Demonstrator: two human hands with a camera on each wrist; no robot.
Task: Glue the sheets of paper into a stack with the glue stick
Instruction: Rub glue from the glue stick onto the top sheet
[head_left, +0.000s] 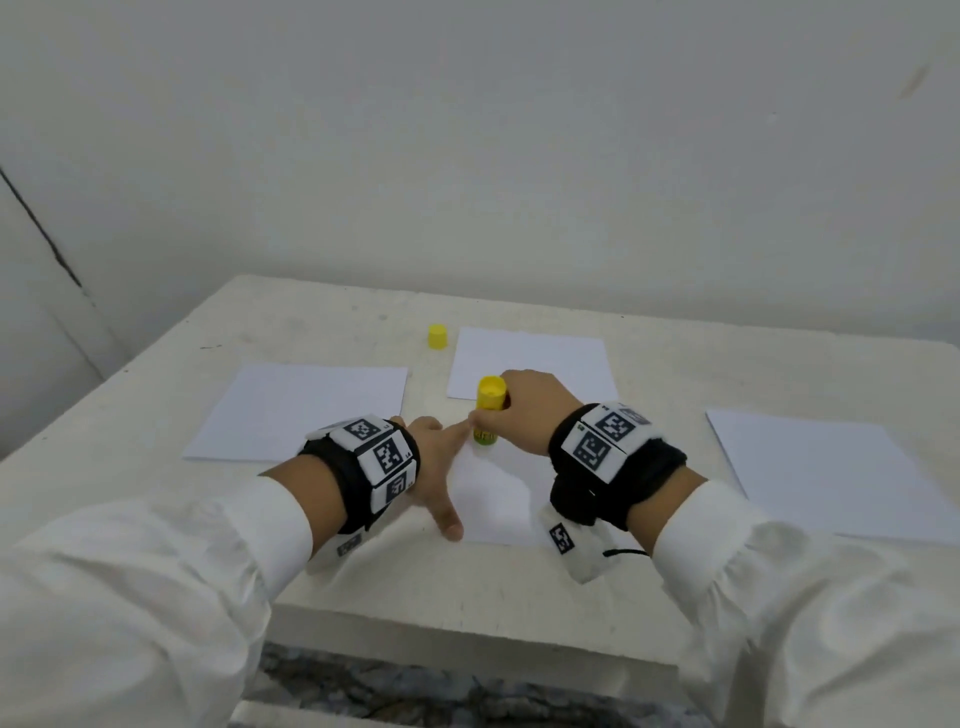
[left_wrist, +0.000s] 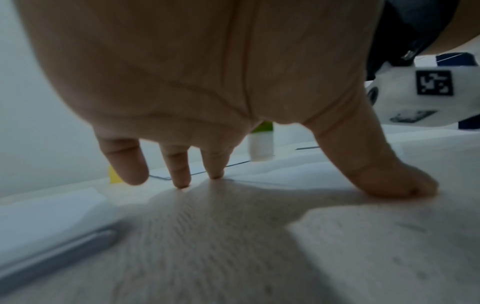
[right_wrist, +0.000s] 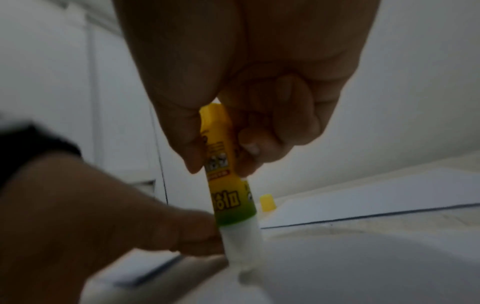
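Observation:
A yellow glue stick (head_left: 488, 410) stands upright with its clear tip down on the near white sheet (head_left: 498, 499). My right hand (head_left: 511, 410) grips its barrel from the right; in the right wrist view the thumb and fingers wrap the glue stick (right_wrist: 226, 185). My left hand (head_left: 447, 467) lies spread flat on that sheet's left edge, index finger reaching to the stick's base. Its fingertips (left_wrist: 180, 181) touch the surface. Three more sheets lie apart: left (head_left: 296, 410), far (head_left: 535, 364), right (head_left: 831, 478).
The glue stick's yellow cap (head_left: 437, 336) stands on the white table (head_left: 156, 374) just left of the far sheet. A wall rises right behind the table. The table's front edge (head_left: 467, 618) runs below my wrists.

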